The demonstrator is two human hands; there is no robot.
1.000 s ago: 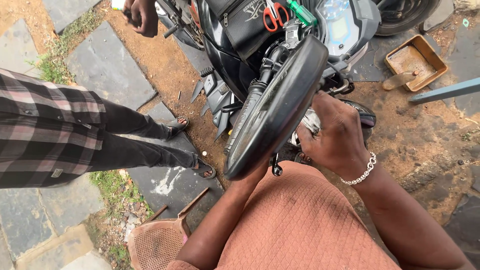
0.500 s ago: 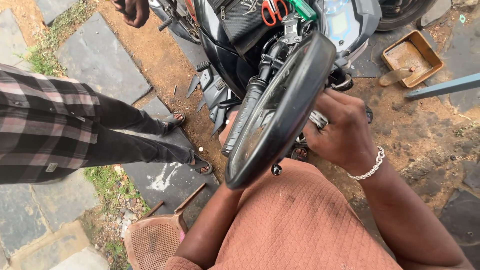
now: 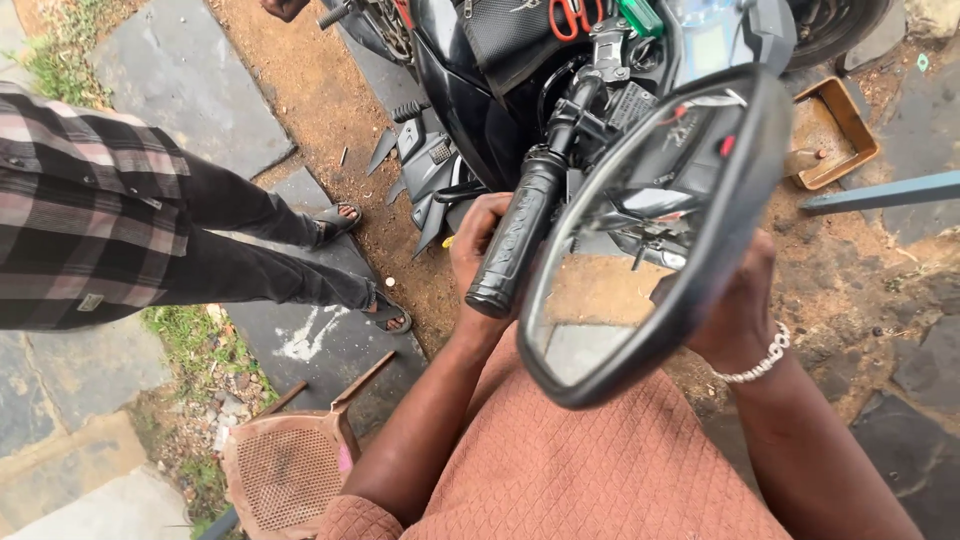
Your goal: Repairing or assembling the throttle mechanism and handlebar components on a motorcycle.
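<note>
Two hands work at a black motorcycle (image 3: 470, 110) parked on bare earth. Its oval rear-view mirror (image 3: 640, 250) fills the centre of the view, glass facing up, just beside the ribbed handlebar grip (image 3: 515, 240). The right hand (image 3: 735, 310), wearing a silver bracelet (image 3: 757, 362), is curled against the mirror's dark housing from behind. The left hand (image 3: 478, 240) lies behind the grip; its closure cannot be told. Well apart at left stands a person in a plaid shirt (image 3: 90, 230); a rusty tray (image 3: 850, 120) lies upper right.

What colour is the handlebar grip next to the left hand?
Black, with a ribbed texture: the handlebar grip shows best in the head view.
</note>
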